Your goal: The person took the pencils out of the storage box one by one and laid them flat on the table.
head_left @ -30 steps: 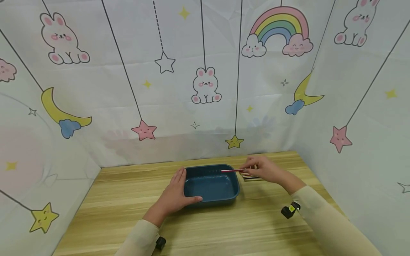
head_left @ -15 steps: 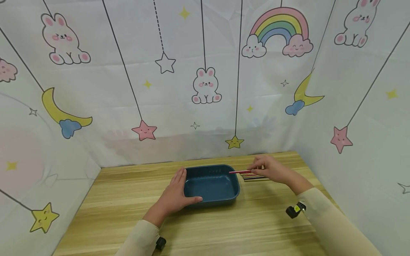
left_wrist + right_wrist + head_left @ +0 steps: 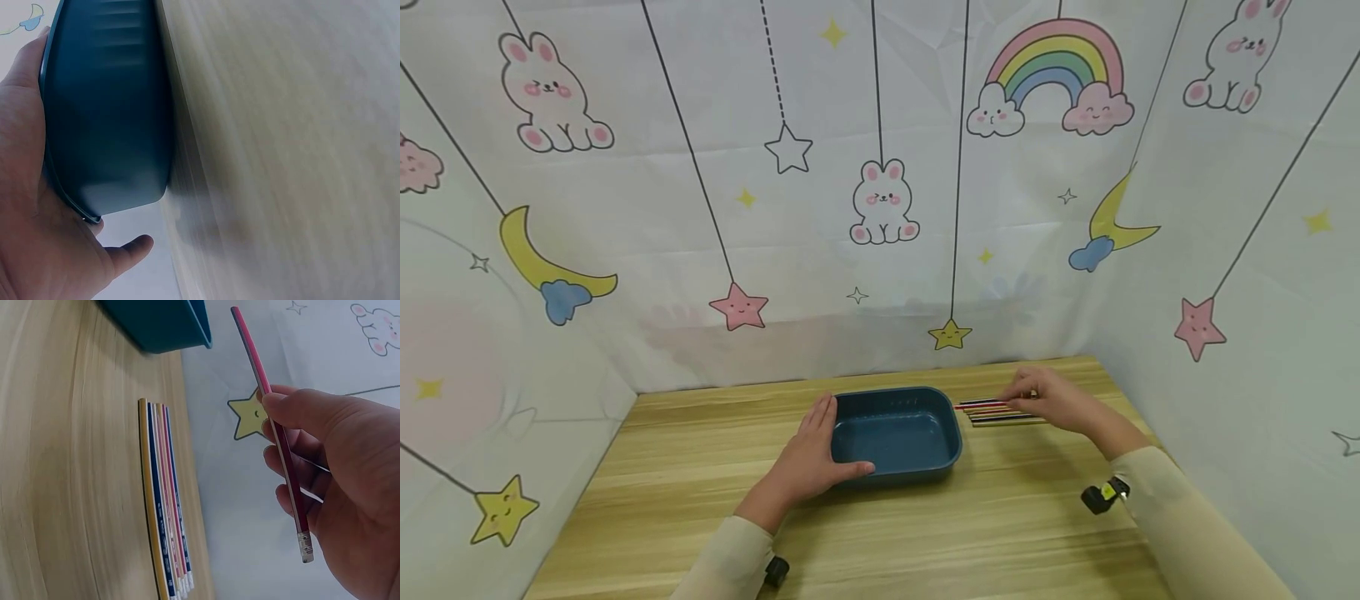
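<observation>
A dark blue rectangular tray [image 3: 917, 475] with a raised rim stands on the table. My left hand [image 3: 808, 462] lies along its left end, fingers straight by the far corner and thumb over the near rim; the left wrist view shows the palm against the tray's rim [image 3: 45, 94]. My right hand [image 3: 1060, 402] pinches a red pencil [image 3: 253, 353] between thumb and fingers, its eraser end down in the right wrist view. Below that hand, right of the tray, several pencils [image 3: 992, 418] lie side by side, their right ends partly hidden by the hand in the head view.
The wood-grain table [image 3: 880, 542] runs up to a white cloth backdrop [image 3: 805, 250] printed with rabbits, stars and moons, which encloses it at the back and both sides. A small black camera [image 3: 1101, 497] sits on the right sleeve.
My right hand has moved to the right with the red pencil, from over the tray's right rim to above the row of pencils. My left hand and the tray have stayed put.
</observation>
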The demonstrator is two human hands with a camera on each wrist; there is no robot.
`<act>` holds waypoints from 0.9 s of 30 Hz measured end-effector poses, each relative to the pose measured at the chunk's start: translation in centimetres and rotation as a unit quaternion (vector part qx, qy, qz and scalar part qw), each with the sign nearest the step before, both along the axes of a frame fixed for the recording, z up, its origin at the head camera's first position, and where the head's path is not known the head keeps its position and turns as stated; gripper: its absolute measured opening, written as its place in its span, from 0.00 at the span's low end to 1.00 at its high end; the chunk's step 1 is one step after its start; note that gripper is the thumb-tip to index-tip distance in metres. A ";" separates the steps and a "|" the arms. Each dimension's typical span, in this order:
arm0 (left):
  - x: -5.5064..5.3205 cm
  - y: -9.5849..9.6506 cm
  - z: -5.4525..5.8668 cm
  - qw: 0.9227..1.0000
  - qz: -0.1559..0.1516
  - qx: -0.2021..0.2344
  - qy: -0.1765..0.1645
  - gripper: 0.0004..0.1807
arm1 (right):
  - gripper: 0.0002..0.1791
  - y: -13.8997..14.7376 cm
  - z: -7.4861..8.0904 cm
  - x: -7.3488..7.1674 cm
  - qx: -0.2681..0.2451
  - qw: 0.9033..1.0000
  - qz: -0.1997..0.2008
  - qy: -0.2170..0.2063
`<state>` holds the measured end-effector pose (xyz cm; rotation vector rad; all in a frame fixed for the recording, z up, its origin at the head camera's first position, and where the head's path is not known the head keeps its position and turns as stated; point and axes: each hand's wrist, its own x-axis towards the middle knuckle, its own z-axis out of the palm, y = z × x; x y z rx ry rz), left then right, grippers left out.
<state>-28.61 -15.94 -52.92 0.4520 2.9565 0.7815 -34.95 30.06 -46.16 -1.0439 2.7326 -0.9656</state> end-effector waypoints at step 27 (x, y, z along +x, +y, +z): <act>0.1 0.0 0.1 1.000 -0.003 0.002 0.001 0.77 | 0.10 2.8 -3.9 -0.5 0.033 0.998 -0.049 0.039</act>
